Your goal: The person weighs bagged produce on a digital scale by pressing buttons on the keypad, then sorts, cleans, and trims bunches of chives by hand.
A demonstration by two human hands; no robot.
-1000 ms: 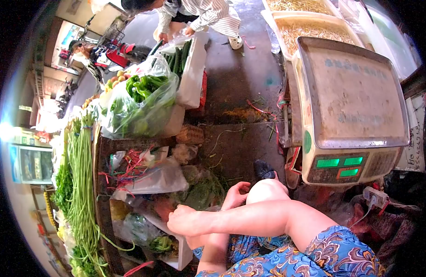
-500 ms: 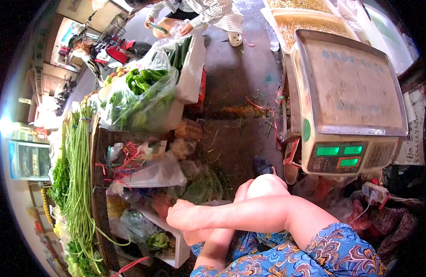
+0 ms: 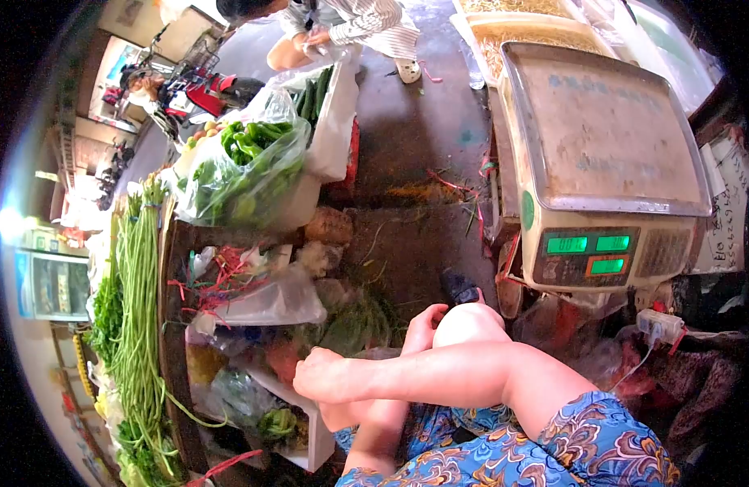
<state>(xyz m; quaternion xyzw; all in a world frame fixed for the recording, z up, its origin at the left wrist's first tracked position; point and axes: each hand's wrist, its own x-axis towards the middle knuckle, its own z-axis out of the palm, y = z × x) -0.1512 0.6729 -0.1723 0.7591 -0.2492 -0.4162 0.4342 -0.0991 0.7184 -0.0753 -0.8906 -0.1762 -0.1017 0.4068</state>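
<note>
My right hand (image 3: 316,375) hangs curled at the end of my bent right forearm, over my left leg; its fingers fold under and no object shows in it. Beneath that forearm passes my left arm, and my left hand (image 3: 423,326) rests against my bare right knee (image 3: 470,325). Its fingers are loosely bent, with a gap between them and nothing held. Nearest to my right hand is a white foam box (image 3: 316,434) with leafy greens and plastic bags. To my right stands a scale (image 3: 606,130) with a bare metal pan and a lit green display (image 3: 589,253).
Long beans (image 3: 139,300) lie on the left stall. Ahead are bagged green peppers (image 3: 256,142) and cucumbers (image 3: 313,96) in a foam box. A person in a striped shirt (image 3: 366,23) crouches beyond. Bean sprouts (image 3: 545,36) fill tubs behind the scale. A red scooter (image 3: 208,96) stands far left.
The crouching person's hands have come together at a plastic bag; the cucumber held there earlier is out of sight. My left hand has shifted slightly at my knee. The view has tilted a little.
</note>
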